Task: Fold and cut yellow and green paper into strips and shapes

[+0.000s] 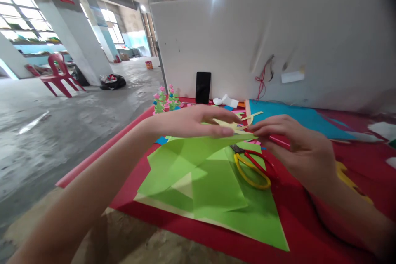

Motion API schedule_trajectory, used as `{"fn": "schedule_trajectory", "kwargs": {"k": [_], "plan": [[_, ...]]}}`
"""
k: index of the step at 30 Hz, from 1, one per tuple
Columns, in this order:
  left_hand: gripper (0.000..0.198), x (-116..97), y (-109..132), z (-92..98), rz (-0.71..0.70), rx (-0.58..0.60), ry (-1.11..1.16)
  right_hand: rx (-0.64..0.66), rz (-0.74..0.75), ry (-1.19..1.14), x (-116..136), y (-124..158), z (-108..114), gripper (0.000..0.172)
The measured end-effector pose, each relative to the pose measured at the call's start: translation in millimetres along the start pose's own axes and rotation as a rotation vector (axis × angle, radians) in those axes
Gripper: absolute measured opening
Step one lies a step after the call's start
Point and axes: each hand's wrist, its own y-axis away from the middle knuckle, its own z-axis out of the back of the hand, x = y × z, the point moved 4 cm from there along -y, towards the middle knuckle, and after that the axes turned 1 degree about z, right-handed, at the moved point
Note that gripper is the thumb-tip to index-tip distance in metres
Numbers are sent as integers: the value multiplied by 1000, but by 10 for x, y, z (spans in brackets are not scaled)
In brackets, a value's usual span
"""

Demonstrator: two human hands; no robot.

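Head view shows us a raised green sheet (182,146) at the centre of the frame, above more green paper (216,189) on the red surface (298,227). Our right hand (305,148) has its fingers pinched on the sheet's edge; our left hand (201,121) lies along that edge, but we cannot tell whether its fingers grip. We judge the sheet light, limp and easily creased, best held at the margins. On the floor, upper left, a black bag (113,82) holds red and whitish stuff we cannot identify.
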Motion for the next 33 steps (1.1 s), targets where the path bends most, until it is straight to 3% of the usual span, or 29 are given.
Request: {"fn": "schedule_trajectory", "kwargs": {"k": [3,8,11,15,20,23,28,33], "plan": [[62,-79,-138,-107,-39,218,68,-8,64,-43,113,-1,35,22],[83,-67,-274,-185,-55,251,65,-97,80,-88,182,3,136,26],[80,-102,-319,-200,-45,183,66,-172,-39,-99,163,-9,185,23],[55,-164,-328,-214,-23,105,44,-302,-211,-144,155,-37,262,19],[34,-278,-236,-164,-104,-283,-55,-271,-291,-220,192,-49,266,27],[32,-339,-154,-180,-139,-436,-48,-212,-345,-154,212,-18,219,33],[25,-420,-47,-258,-189,-484,-60,-190,-281,-18,320,17,205,10],[28,-490,49,-283,-158,-438,-16,-213,-243,51,389,39,239,10]]}}
